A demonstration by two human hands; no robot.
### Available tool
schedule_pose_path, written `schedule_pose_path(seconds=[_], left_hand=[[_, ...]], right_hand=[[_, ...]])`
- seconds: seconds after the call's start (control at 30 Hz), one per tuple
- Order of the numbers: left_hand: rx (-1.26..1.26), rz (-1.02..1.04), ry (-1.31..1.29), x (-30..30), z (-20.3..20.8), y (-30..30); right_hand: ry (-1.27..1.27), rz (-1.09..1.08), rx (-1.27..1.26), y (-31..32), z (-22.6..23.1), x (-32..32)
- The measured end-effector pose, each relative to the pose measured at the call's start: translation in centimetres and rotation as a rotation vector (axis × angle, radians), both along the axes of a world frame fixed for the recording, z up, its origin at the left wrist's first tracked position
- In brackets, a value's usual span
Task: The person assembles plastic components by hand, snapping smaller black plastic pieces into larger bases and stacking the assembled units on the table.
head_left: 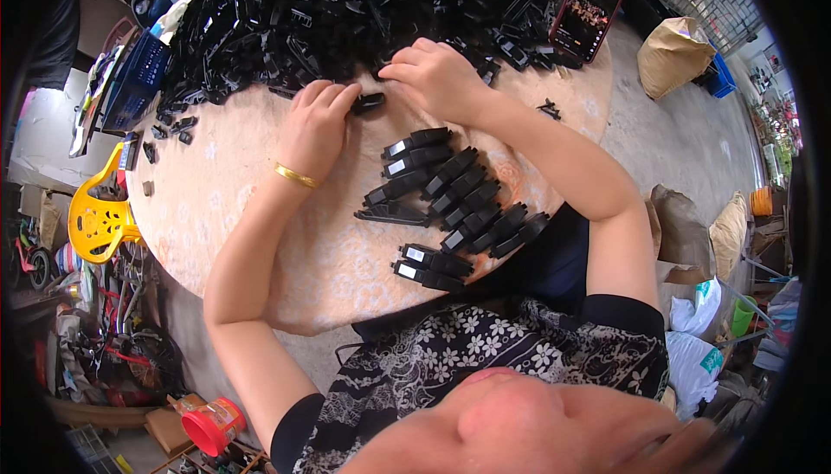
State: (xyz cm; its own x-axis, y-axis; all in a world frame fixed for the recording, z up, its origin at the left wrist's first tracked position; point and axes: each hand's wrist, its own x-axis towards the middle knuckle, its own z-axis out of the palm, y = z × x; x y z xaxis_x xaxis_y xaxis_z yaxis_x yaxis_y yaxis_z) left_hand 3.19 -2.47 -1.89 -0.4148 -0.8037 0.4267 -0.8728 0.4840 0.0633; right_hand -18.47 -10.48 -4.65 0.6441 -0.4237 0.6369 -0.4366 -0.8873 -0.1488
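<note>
My left hand, a gold bracelet at its wrist, pinches the end of a small black plastic part close above the cloth. Beyond it, my right hand has its fingers drawn together at the near edge of a large heap of black plastic parts. What those fingertips hold is lost against the dark heap. Nearer my body, several assembled black plastic pieces lie in slanting rows, a few with white labels. A separate pair of them sits close to the table's front edge.
A patterned peach cloth covers the round table. At the far right a phone leans upright against the heap. Loose black bits lie at the left. A yellow plastic chair stands left of the table; a brown sack stands on the floor to the right.
</note>
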Motion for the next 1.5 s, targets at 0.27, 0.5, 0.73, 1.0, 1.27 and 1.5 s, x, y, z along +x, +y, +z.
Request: schedule_pose_path(seconds=[0.27,0.5,0.73,1.0,1.27,1.5], left_hand=[[-0.135,0.018,0.064,0.4,1.1,-0.2],[-0.126,0.143,-0.135,3.5,-0.2,-1.6],[-0.180,0.160,-0.214,3.1,0.4,-1.2],[-0.187,0.119,-0.147,3.1,0.0,-1.6],[-0.172,0.039,-0.135,2.4,1.0,-1.0],[-0.440,-0.005,0.026,1.6,1.7,-0.2]], right_hand=[[-0.131,-0.086,-0.059,0.0,1.0,-1.3],[-0.074,-0.100,-0.070,0.1,0.7,-1.5],[-0.232,0.021,0.151,1.7,2.1,-1.4],[-0.021,0.342,0.514,1.6,2.0,-1.8],[0.061,0.428,0.784,2.0,2.6,-2.1],[0.065,0.353,0.585,2.1,2.0,-1.9]])
